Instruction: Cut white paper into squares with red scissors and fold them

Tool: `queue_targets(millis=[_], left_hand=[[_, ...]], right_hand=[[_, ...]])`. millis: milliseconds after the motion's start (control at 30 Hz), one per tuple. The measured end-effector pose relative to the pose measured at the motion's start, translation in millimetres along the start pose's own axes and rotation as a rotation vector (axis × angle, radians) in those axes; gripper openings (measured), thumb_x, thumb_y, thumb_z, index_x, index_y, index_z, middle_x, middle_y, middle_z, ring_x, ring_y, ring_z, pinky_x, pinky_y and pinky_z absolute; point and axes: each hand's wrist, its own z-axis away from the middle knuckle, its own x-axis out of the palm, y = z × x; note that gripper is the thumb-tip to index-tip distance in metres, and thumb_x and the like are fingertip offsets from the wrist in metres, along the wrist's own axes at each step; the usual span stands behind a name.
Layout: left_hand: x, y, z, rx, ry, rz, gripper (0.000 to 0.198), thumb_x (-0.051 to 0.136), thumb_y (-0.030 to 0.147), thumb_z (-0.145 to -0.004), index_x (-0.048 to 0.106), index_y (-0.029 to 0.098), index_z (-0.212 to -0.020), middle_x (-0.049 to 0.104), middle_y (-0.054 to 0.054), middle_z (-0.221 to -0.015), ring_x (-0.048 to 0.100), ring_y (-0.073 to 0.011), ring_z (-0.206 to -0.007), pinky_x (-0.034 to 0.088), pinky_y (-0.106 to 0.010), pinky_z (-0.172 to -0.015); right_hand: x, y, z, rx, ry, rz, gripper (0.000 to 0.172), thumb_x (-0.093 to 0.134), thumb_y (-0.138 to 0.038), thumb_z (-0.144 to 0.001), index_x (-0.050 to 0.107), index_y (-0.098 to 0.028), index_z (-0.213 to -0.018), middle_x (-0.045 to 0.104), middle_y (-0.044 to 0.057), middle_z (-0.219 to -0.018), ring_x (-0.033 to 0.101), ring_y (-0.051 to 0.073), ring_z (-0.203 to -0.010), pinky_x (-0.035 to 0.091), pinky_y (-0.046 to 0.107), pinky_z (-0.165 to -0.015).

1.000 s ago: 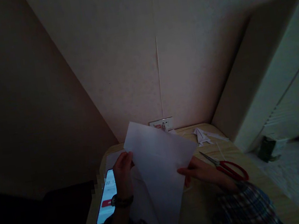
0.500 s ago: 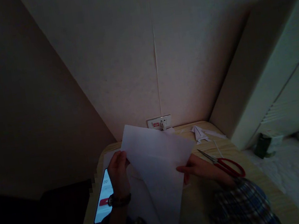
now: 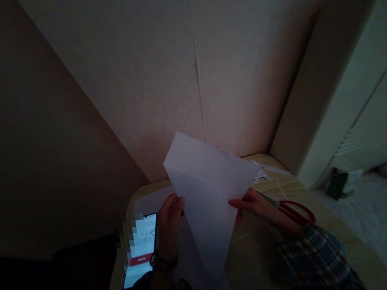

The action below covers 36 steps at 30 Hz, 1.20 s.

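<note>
Both my hands hold up a sheet of white paper (image 3: 208,181), tilted above the table with a faint crease across its upper part. My left hand (image 3: 170,216) pinches its left edge. At the right edge, my right hand (image 3: 255,206) grips it with the thumb on the near face; the other fingers are mostly behind. Scissors with red handles (image 3: 296,212) lie just beyond my right wrist, their blades partly hidden by the hand. Beside my left wrist rests a phone (image 3: 141,245) with a lit screen.
More white paper (image 3: 151,200) lies on the wooden table (image 3: 258,261) under my left arm. A folded paper piece (image 3: 261,173) and thin strips sit at the back right. Walls meet behind the table. A green and white box (image 3: 343,183) stands on the bedding at right.
The paper has risen and shifted right, now covering the wall socket. My left hand has moved right, uncovering more of the phone. My right hand still holds the right edge.
</note>
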Motion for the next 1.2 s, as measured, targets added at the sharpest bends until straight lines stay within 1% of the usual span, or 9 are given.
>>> queue_targets(millis=[133, 333, 533, 667, 800, 967, 1067, 1200], left_hand=[[-0.4, 3.3, 3.4, -0.009, 0.018, -0.035, 0.032, 0.063, 0.035, -0.094, 0.062, 0.017, -0.12, 0.066, -0.009, -0.119, 0.067, -0.0231, -0.098, 0.058, -0.044, -0.083], [2.1, 4.0, 6.3, -0.028, -0.004, -0.061, 0.027, 0.063, 0.034, -0.094, 0.064, 0.015, -0.112, 0.068, -0.007, -0.109, 0.068, -0.0204, -0.09, 0.058, -0.04, -0.078], [2.6, 1.7, 5.5, -0.009, 0.008, -0.083, 0.019, 0.065, 0.031, -0.092, 0.066, 0.015, -0.101, 0.068, -0.003, -0.096, 0.066, -0.0166, -0.079, 0.057, -0.035, -0.071], [3.6, 4.6, 5.6, -0.004, -0.024, -0.098, 0.013, 0.068, 0.027, -0.09, 0.067, 0.014, -0.093, 0.068, -0.001, -0.088, 0.065, -0.0155, -0.076, 0.056, -0.033, -0.07], [3.4, 6.2, 5.6, -0.016, -0.057, -0.138, 0.014, 0.068, 0.027, -0.09, 0.067, 0.014, -0.096, 0.069, -0.002, -0.093, 0.067, -0.0168, -0.08, 0.057, -0.035, -0.072], [1.9, 4.3, 5.2, -0.03, -0.088, -0.207, 0.023, 0.064, 0.033, -0.093, 0.065, 0.015, -0.107, 0.069, -0.005, -0.103, 0.068, -0.0188, -0.085, 0.059, -0.037, -0.073], [3.5, 2.5, 4.9, -0.03, -0.117, -0.247, 0.027, 0.064, 0.034, -0.093, 0.064, 0.016, -0.113, 0.068, -0.007, -0.11, 0.068, -0.0209, -0.091, 0.059, -0.04, -0.078], [6.8, 2.1, 5.3, -0.019, -0.129, -0.278, 0.029, 0.063, 0.034, -0.093, 0.063, 0.016, -0.117, 0.067, -0.008, -0.116, 0.067, -0.0225, -0.097, 0.058, -0.043, -0.082]], right_hand=[[1.2, -2.1, 1.5, -0.006, 0.031, -0.001, 0.029, 0.06, -0.036, -0.098, 0.064, -0.017, -0.119, 0.067, 0.007, -0.119, 0.068, 0.023, -0.098, 0.058, 0.042, -0.084], [1.3, -3.5, 2.8, -0.01, 0.086, -0.012, 0.027, 0.059, -0.037, -0.098, 0.066, -0.018, -0.115, 0.068, 0.006, -0.117, 0.068, 0.023, -0.097, 0.058, 0.041, -0.084], [3.2, -0.8, 3.1, 0.037, 0.213, -0.013, 0.027, 0.06, -0.038, -0.097, 0.066, -0.017, -0.115, 0.067, 0.006, -0.118, 0.067, 0.024, -0.099, 0.057, 0.041, -0.085], [4.9, 0.1, 4.7, 0.079, 0.315, -0.012, 0.027, 0.059, -0.038, -0.098, 0.066, -0.018, -0.114, 0.068, 0.006, -0.116, 0.068, 0.023, -0.097, 0.058, 0.04, -0.083], [6.0, 1.6, 5.5, 0.084, 0.367, -0.027, 0.027, 0.06, -0.038, -0.098, 0.067, -0.016, -0.111, 0.069, 0.005, -0.109, 0.069, 0.021, -0.09, 0.059, 0.038, -0.078], [7.6, 2.6, 5.4, 0.064, 0.416, -0.052, 0.026, 0.06, -0.037, -0.097, 0.066, -0.016, -0.112, 0.069, 0.005, -0.109, 0.069, 0.021, -0.09, 0.058, 0.039, -0.079], [6.8, 1.7, 5.6, 0.032, 0.466, -0.064, 0.027, 0.06, -0.037, -0.098, 0.065, -0.016, -0.113, 0.069, 0.006, -0.111, 0.068, 0.021, -0.092, 0.058, 0.04, -0.081], [2.8, -1.8, 5.7, -0.049, 0.524, -0.084, 0.027, 0.06, -0.037, -0.098, 0.065, -0.017, -0.115, 0.068, 0.007, -0.114, 0.068, 0.022, -0.095, 0.058, 0.041, -0.083]])
